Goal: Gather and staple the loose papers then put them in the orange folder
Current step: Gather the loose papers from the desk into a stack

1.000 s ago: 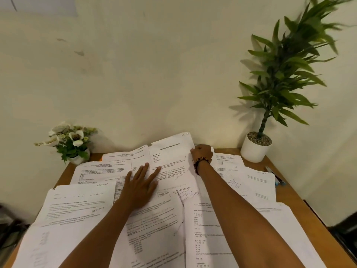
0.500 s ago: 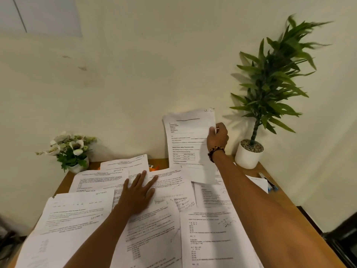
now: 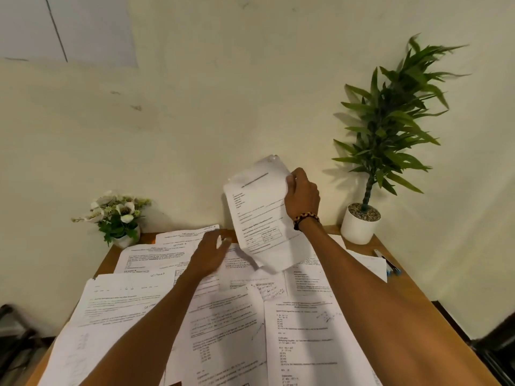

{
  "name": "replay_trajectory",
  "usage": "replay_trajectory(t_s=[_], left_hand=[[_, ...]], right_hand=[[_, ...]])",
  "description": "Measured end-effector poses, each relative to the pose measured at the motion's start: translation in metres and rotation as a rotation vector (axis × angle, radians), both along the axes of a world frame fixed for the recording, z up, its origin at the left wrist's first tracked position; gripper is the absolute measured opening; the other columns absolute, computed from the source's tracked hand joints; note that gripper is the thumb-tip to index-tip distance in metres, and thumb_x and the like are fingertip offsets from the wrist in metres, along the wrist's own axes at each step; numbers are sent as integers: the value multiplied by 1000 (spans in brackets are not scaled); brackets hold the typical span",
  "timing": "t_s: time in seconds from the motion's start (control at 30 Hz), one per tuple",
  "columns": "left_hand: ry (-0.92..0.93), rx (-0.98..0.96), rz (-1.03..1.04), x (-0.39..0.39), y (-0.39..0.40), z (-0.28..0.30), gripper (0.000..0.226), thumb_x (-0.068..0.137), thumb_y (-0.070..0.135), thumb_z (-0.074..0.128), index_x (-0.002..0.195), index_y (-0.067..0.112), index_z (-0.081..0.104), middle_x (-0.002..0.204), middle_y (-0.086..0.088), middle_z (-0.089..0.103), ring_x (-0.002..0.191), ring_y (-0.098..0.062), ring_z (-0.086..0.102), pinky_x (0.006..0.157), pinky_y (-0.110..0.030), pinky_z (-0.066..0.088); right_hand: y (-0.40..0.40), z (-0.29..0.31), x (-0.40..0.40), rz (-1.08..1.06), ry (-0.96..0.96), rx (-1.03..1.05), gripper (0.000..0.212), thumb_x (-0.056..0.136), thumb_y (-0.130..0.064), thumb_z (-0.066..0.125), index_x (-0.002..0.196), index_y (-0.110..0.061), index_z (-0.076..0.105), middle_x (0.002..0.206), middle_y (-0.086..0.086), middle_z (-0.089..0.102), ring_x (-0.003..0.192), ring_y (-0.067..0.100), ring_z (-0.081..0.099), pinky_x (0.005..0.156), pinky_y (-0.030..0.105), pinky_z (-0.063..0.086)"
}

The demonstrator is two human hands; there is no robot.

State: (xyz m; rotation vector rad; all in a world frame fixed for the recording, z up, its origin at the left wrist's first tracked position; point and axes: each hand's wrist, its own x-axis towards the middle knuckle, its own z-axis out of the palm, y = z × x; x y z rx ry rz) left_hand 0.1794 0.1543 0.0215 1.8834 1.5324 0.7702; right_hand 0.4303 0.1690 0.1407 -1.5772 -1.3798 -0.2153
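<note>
- The right hand [image 3: 302, 197] is gripping one printed sheet [image 3: 262, 215] by its right edge, thumb on the front; the sheet is hanging clear above the worktop [image 3: 412, 291], tilted, with its lower corner curling down toward the papers beneath.
- The left hand [image 3: 210, 253] is hovering just over the loose papers [image 3: 228, 324] at about 10 o'clock from the picture's centre of the spread, fingers relaxed and slightly spread, grasping nothing; motion blur is hiding whether the fingertips are touching paper.
- The loose papers are overlapping across nearly the whole worktop, several running off the near edge of the view at 6 o'clock; one sheet is overhanging the left edge at 8 o'clock.
- Bare wood is showing only along the right edge at 3 to 4 o'clock, a strip at the back at 12 o'clock, and a narrow strip at the left edge.
- A pen [image 3: 388, 264] is lying near the right edge at 3 o'clock, just beside the outermost sheet.
- A tall green plant in a white pot [image 3: 359, 224] is standing in the back right corner at 2 o'clock, near the right wrist.
- A small flower pot [image 3: 118, 218] is standing in the back left corner at 10 o'clock, touching or just beside the rear sheets.
- The orange folder cannot be made out.
</note>
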Motion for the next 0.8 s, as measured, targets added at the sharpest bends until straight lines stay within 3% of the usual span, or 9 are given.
replay_trajectory(t_s=[0.07, 0.17, 0.23, 0.3, 0.4, 0.47, 0.57, 0.67, 0.8], left_hand=[[-570, -220, 76, 5, -5, 29, 47, 102, 55, 36, 132, 27, 59, 127, 1, 67, 118, -21, 62, 99, -40, 45], [-786, -330, 46, 1, -14, 54, 45, 99, 60, 46, 125, 28, 63, 112, 0, 75, 102, -21, 72, 89, -42, 57], [-729, -246, 58, -6, -16, 53, 41, 93, 51, 65, 125, 26, 63, 115, 2, 75, 102, -18, 73, 89, -41, 60], [-634, -195, 74, -21, -18, 46, 44, 87, 36, 77, 125, 19, 63, 115, 0, 74, 106, -20, 71, 93, -41, 58], [-567, -312, 57, -51, -31, 34, 33, 89, 25, 77, 118, 17, 64, 118, -8, 72, 101, -20, 71, 79, -30, 59], [-458, -360, 65, -73, -42, 25, 34, 86, 30, 80, 116, 22, 65, 116, -3, 72, 96, -14, 70, 70, -23, 56], [-222, -177, 143, -103, -49, 15, 58, 72, 41, 90, 120, 29, 62, 112, 9, 67, 104, -13, 65, 78, -27, 54], [-93, -18, 148, -117, -49, 17, 87, 63, 45, 94, 136, 35, 49, 114, 10, 65, 103, -9, 64, 87, -31, 55], [299, -55, -162, -102, -49, 22, 70, 73, 63, 79, 133, 42, 50, 128, 11, 62, 119, -12, 58, 98, -34, 49]], right_hand=[[0, -14, -3, 47, 147, -83, 21, 105, -28, 41, 90, -15, 48, 69, 3, 57, 63, 28, 54, 55, 34, 38], [3, -34, -9, 116, 338, -196, 18, 100, -20, 48, 84, -14, 49, 67, 1, 54, 63, 26, 52, 58, 33, 38], [-2, -43, -14, 254, 356, -319, 19, 96, -16, 55, 78, -16, 51, 63, -1, 53, 59, 19, 47, 59, 31, 38], [-11, -56, -20, 481, 388, -521, 4, 92, -14, 65, 88, -16, 65, 78, 2, 68, 69, 19, 61, 68, 34, 50], [-30, -76, -31, 684, 512, -829, 32, 84, -20, 79, 114, -14, 71, 107, 11, 75, 96, 28, 72, 82, 48, 59], [-44, -88, -40, 764, 558, -934, 35, 83, -18, 82, 116, -13, 70, 109, 9, 75, 98, 27, 73, 80, 47, 61], [-59, -107, -56, 826, 534, -1050, 37, 83, -10, 80, 118, -8, 67, 112, 7, 73, 97, 20, 72, 74, 37, 62], [-66, -120, -73, 826, 504, -1111, 38, 83, -9, 79, 119, -4, 66, 115, 13, 72, 104, 30, 71, 86, 51, 59], [-71, -117, -95, 855, 444, -1114, 23, 84, -5, 77, 104, -11, 66, 108, 10, 71, 94, 23, 71, 80, 42, 62]])
